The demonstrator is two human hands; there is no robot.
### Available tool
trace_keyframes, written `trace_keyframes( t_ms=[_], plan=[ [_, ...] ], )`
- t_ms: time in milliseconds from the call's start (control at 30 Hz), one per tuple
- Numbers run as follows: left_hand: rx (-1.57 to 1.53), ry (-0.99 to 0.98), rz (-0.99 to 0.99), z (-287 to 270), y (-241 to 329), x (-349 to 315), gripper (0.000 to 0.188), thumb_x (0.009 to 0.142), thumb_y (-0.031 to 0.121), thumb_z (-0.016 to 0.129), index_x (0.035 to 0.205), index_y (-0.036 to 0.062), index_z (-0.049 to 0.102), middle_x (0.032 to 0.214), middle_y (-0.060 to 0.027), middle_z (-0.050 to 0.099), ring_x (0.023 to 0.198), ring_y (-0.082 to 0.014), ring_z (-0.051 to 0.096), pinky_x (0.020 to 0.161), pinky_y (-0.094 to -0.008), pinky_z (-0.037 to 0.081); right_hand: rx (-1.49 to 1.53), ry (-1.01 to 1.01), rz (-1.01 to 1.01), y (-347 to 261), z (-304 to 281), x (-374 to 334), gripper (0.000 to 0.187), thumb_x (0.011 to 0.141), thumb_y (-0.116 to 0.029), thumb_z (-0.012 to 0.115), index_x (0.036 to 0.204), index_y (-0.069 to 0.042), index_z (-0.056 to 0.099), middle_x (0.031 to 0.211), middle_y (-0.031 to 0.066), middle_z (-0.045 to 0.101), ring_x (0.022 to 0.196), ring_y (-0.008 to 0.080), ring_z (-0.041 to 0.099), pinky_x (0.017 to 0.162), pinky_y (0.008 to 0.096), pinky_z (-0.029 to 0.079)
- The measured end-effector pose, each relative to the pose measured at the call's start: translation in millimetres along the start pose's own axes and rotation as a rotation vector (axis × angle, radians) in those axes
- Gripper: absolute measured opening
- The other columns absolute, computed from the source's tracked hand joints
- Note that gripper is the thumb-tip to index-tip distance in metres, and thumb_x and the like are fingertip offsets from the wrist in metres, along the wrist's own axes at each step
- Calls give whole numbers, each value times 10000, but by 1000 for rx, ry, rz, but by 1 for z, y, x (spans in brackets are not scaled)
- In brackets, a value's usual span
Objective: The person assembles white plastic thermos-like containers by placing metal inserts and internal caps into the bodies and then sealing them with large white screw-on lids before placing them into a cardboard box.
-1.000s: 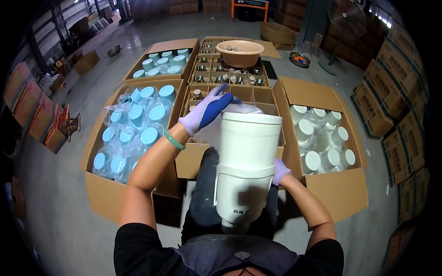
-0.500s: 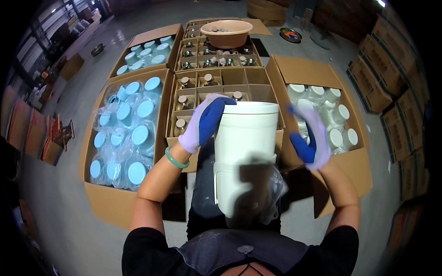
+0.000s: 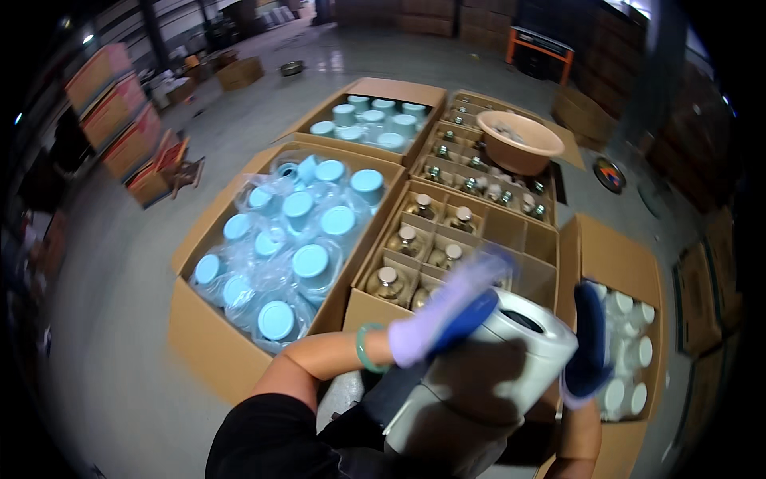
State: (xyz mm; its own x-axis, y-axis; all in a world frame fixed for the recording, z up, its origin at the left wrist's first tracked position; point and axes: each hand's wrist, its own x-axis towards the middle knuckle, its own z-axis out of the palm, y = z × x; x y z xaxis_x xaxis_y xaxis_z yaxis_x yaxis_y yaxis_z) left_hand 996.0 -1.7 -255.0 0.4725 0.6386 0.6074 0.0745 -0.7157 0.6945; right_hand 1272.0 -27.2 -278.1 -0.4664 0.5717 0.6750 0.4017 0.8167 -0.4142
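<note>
A large white plastic container (image 3: 471, 391) leans between my legs, its upper end tilted to the right. A dark oval opening (image 3: 523, 321) shows in that end, and shadow covers much of the side. My left hand (image 3: 455, 307), in a purple and blue glove, is smeared by motion at the container's upper left, with fingers stretched out. Whether it touches is unclear. Along the container's right side is my gloved right hand (image 3: 586, 343), its fingers extended upward. Just beyond the hands stands a divided carton (image 3: 531, 275) of glass bottles with pale caps (image 3: 407, 233).
Bagged blue-lidded containers (image 3: 309, 261) fill a carton (image 3: 215, 359) on the left, with another such carton (image 3: 415, 89) behind. White-lidded containers (image 3: 640, 351) sit in a carton (image 3: 618, 247) at right. A peach basin (image 3: 520, 152) rests on the rear bottle carton.
My view has swung left, shifting the cartons rightward. The container has turned and tilted, exposing its dark opening. My left hand has left its grip on the rim; my right hand is now beside the container.
</note>
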Motion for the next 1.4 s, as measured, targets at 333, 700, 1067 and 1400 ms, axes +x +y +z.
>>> trace_keyframes(
  t_ms=[333,700,1067,1400],
  plan=[
    [290,-44,488,15,22,-18,593,896,306,632,1424,100,457,1495,-189,404,1434,-470,263,1139,-649,186,757,180,454,13,11,-30,727,977,-425,494,1514,21,292,1551,190,351,1437,281,336,1193,416,250],
    [102,14,329,-3,19,8,462,853,302,635,1298,181,599,1493,-209,392,1391,-482,326,1105,-674,231,1050,593,368,-1,26,-17,582,1042,-331,425,1494,26,337,1462,210,460,1349,278,456,1129,391,357],
    [-149,222,-457,-60,-210,62,356,993,195,529,1250,-44,588,1110,-125,675,970,-171,615,877,-297,486,572,512,1097,183,53,7,526,973,-334,598,1398,-43,492,1336,116,602,1176,214,583,1008,305,430],
    [575,153,-370,-20,-280,-10,487,931,303,636,1325,32,540,1292,-225,567,1158,-364,561,981,-445,447,-515,-621,1085,290,165,-25,807,814,-341,738,1495,-173,340,1412,186,483,1271,369,488,1067,422,416]
  ],
)
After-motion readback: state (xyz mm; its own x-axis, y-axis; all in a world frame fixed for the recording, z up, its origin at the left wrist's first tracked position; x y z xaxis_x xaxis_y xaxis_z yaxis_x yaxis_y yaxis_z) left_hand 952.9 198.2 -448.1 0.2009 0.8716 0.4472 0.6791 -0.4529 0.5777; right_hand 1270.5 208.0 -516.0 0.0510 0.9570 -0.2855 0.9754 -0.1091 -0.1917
